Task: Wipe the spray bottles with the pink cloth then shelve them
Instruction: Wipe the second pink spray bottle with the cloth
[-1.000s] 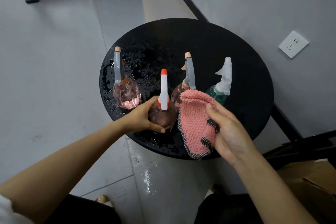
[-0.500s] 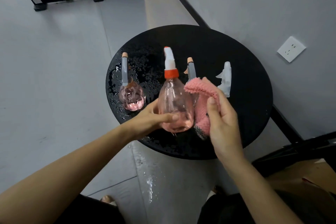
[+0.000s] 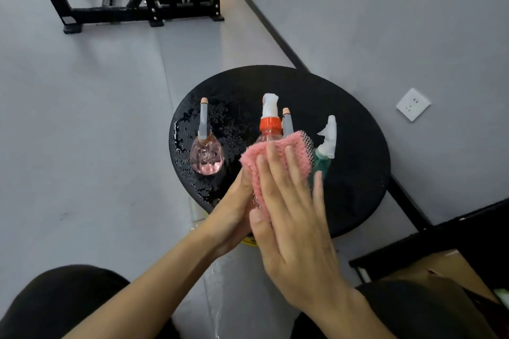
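On the left part of the round black bench [image 3: 355, 129], where water drops lie on the glossy top, a round pink bottle [image 3: 206, 158] of clear plastic stands upright, with a grey nozzle and an orange tip; beside it the left hand [image 3: 234, 215] holds the lower body of the orange-collared bottle [image 3: 271, 129], the thumb lying along its side and the other fingers hidden behind the pink cloth [image 3: 278, 154]; this bottle is also clear pink, with a ribbed orange collar and a white spray head; the cloth is thick and knitted, with a dark checked edge, and it covers the front of the bottle; the right hand [image 3: 292, 228] presses flat on the cloth, fingers straight and a little spread, the thumb at its lower edge; behind the cloth a second grey nozzle [image 3: 287, 122] shows; just right of it stands a green bottle [image 3: 319, 164] with a white trigger; on the grey wall is a white socket [image 3: 413, 104].
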